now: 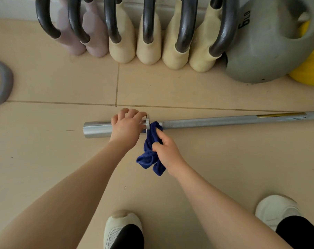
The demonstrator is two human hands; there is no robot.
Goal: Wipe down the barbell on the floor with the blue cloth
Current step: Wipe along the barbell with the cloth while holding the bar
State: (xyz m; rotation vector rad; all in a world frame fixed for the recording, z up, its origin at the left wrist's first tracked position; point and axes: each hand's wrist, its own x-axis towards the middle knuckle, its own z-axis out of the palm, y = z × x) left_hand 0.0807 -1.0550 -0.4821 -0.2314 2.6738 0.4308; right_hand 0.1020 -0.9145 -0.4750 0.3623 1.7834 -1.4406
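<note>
Down low, barbell [206,122] under left hand's [126,126] curled grip, right hand [167,150] clutching blue cloth [150,153] against it.

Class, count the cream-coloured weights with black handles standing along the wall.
4, side by side behind the barbell: first, second, third, fourth, between two pinkish weights and a grey kettlebell.

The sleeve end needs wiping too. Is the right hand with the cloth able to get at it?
Probably not directly: the left hand grips the sleeve, lying between it and the right hand holding the blue cloth.
</note>
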